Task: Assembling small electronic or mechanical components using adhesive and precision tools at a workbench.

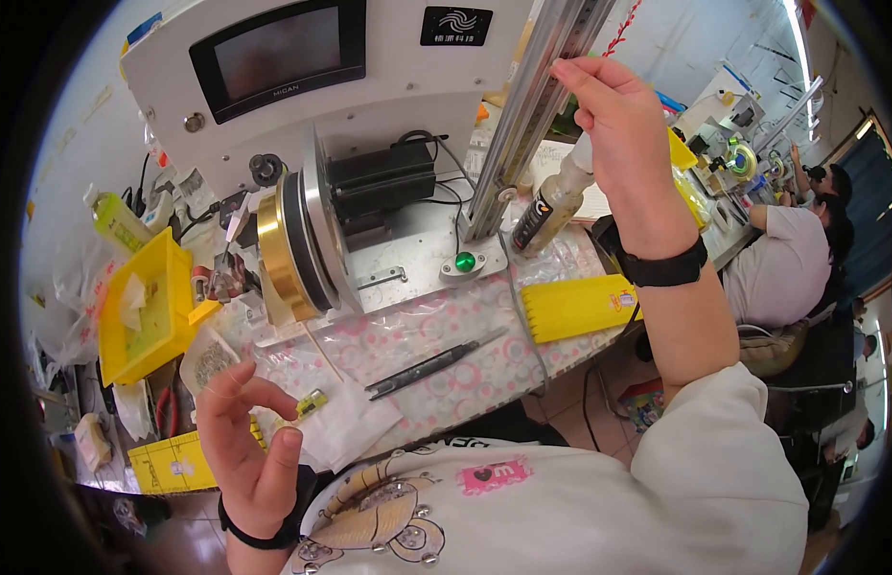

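My right hand is raised beside the upright metal post of a machine. Its thumb and index finger are pinched together, and whatever they hold is too fine to make out. Lower left, my left hand hovers above the table edge, its fingers bent and a gap between thumb and index finger. Near it are a small yellow-green piece, a white tissue and a pale dish of small shiny bits. The machine's gold-rimmed wheel stands farther back, touched by neither hand.
A black pen-like tool lies on the patterned tablecloth. A clear bottle stands by the post, near a yellow flat sheet. At left are a yellow tray and red-handled pliers. Another person sits at right.
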Action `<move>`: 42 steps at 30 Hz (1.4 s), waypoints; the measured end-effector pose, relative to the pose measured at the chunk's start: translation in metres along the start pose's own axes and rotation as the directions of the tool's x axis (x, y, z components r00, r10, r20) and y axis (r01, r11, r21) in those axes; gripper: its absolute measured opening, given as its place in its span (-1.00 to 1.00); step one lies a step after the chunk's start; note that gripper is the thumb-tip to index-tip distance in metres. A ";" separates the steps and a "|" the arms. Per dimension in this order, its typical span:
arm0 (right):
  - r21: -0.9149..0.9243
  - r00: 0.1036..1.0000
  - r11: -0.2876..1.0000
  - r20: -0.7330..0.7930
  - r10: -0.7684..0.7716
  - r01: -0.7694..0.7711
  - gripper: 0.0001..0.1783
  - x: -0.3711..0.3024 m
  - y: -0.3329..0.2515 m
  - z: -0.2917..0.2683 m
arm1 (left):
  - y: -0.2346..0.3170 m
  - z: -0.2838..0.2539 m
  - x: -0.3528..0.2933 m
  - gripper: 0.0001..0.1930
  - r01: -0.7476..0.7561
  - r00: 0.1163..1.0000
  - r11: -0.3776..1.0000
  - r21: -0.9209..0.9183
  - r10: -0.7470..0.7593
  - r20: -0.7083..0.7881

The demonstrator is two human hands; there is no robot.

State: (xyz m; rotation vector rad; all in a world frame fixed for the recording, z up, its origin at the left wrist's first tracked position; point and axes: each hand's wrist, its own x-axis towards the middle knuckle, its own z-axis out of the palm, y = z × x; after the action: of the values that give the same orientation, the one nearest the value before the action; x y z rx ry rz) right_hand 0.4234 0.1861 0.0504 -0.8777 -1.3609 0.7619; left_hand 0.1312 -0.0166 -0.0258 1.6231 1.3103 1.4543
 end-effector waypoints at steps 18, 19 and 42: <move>0.007 0.992 0.992 0.000 0.126 -0.126 -0.86 -0.003 -0.004 -0.003 | 0.003 -0.004 -0.005 -0.47 0.012 1.000 1.000 -0.015 -0.012 -0.006; -0.005 0.993 0.993 -0.005 0.119 -0.119 -0.86 -0.003 -0.004 -0.002 | 0.003 -0.005 -0.006 -0.47 0.012 1.000 1.000 -0.015 -0.012 -0.007; -0.550 0.920 0.825 0.377 0.109 0.127 -0.79 -0.036 -0.054 -0.030 | 0.009 -0.027 -0.010 -0.59 -0.162 0.983 0.985 0.052 0.157 0.095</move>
State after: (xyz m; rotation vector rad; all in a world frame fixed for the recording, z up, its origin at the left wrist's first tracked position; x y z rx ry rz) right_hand 0.4486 0.1262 0.0795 -1.2223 -2.0144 0.5387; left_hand 0.1089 -0.0337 -0.0153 1.8483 1.2068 1.4270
